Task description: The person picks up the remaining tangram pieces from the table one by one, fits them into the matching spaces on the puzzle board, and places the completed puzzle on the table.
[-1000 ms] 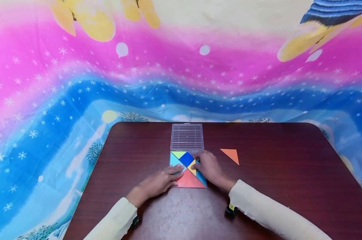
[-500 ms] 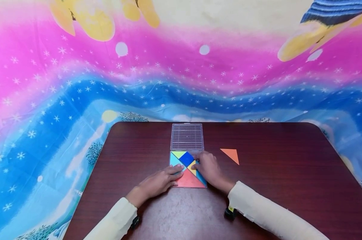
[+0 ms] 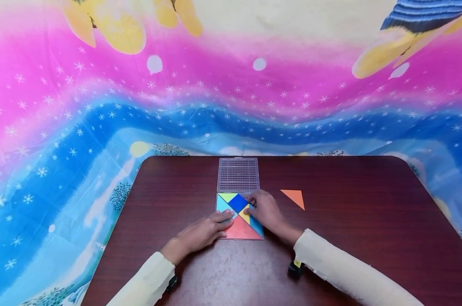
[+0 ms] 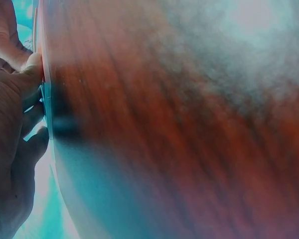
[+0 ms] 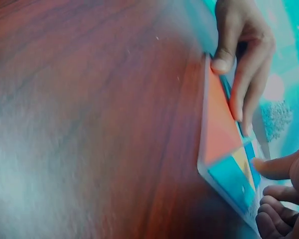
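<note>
In the head view, a square tangram tray (image 3: 227, 238) lies near the table's middle. It holds a red triangle (image 3: 242, 229), a light-blue triangle (image 3: 222, 205), a green triangle (image 3: 228, 196), a dark-blue square (image 3: 238, 203), a yellow piece (image 3: 244, 216) and a teal piece (image 3: 256, 228). My left hand (image 3: 205, 229) rests with extended fingers over the red and light-blue triangles. My right hand (image 3: 267, 211) is over the tray's right side. Its thumb touches the yellow piece, and its index finger is by the dark-blue square. In the right wrist view, its other fingers hang loosely curled.
The tray's clear lid (image 3: 238, 175), with a grid pattern, lies flipped back behind it. An orange triangle (image 3: 294, 198) lies on the brown table (image 3: 353, 221) to the right. A colourful printed cloth (image 3: 231, 106) hangs behind the table.
</note>
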The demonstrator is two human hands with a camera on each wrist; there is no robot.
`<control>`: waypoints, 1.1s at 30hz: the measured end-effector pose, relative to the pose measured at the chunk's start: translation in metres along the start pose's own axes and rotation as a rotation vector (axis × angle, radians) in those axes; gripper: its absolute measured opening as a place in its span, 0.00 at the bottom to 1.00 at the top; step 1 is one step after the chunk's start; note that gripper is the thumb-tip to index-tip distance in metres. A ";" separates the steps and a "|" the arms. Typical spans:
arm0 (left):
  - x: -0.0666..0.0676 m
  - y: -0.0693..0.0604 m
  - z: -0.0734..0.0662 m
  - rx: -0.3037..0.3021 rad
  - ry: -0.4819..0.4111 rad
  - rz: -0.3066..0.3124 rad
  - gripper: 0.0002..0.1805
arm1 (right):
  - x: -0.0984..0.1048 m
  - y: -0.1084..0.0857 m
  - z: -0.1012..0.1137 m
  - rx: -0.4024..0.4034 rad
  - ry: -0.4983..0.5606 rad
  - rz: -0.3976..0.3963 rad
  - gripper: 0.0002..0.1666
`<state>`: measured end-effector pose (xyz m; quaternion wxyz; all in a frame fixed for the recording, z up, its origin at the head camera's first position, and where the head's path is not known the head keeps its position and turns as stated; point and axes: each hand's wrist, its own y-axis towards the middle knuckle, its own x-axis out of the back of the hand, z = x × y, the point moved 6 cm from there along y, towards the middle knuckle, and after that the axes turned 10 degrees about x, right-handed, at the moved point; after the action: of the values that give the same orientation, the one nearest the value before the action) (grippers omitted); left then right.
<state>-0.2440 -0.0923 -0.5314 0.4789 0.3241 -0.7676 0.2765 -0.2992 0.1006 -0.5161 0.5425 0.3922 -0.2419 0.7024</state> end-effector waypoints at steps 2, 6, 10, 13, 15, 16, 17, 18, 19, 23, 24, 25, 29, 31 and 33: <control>-0.001 -0.001 0.000 0.011 -0.003 0.007 0.27 | 0.006 0.000 -0.007 -0.006 0.008 -0.006 0.13; -0.004 -0.002 -0.001 0.018 -0.014 0.020 0.28 | 0.026 -0.003 -0.030 -0.019 -0.023 -0.011 0.17; -0.004 -0.003 -0.002 0.006 -0.018 0.010 0.28 | 0.052 -0.005 -0.061 -0.053 -0.119 0.022 0.24; -0.002 -0.002 -0.001 0.003 -0.023 -0.004 0.28 | 0.070 -0.005 -0.081 -0.089 -0.193 0.070 0.30; 0.000 -0.001 -0.001 0.003 -0.022 -0.010 0.28 | 0.079 -0.006 -0.091 -0.093 -0.237 0.107 0.34; 0.000 -0.001 0.000 0.003 -0.020 -0.010 0.28 | 0.082 -0.007 -0.095 -0.087 -0.254 0.119 0.35; 0.000 -0.001 0.000 0.003 -0.018 -0.009 0.28 | 0.084 -0.009 -0.098 -0.074 -0.270 0.127 0.35; 0.000 -0.001 0.000 0.002 -0.016 -0.008 0.28 | 0.086 -0.010 -0.101 -0.058 -0.285 0.133 0.36; 0.000 -0.001 0.000 0.002 -0.013 -0.008 0.28 | 0.087 -0.011 -0.102 -0.034 -0.298 0.134 0.35; 0.001 -0.003 0.000 -0.006 -0.004 -0.023 0.28 | 0.087 -0.012 -0.101 0.073 -0.331 0.089 0.29; 0.001 -0.003 -0.001 -0.012 -0.004 -0.030 0.28 | 0.087 -0.012 -0.101 0.089 -0.332 0.078 0.26; 0.002 -0.004 -0.001 -0.015 -0.006 -0.035 0.28 | 0.087 -0.011 -0.100 0.097 -0.327 0.070 0.24; 0.002 -0.003 -0.001 -0.015 -0.019 -0.033 0.28 | 0.086 -0.008 -0.104 0.047 -0.269 0.096 0.20; 0.001 -0.002 -0.001 -0.007 -0.028 -0.024 0.27 | 0.087 -0.005 -0.108 -0.001 -0.224 0.129 0.19; 0.001 -0.002 -0.001 -0.002 -0.028 -0.018 0.27 | 0.087 -0.003 -0.112 -0.041 -0.179 0.155 0.19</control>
<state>-0.2426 -0.0927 -0.5299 0.4709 0.3342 -0.7717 0.2667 -0.3373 0.2371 -0.5097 0.4707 0.4222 -0.3335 0.6993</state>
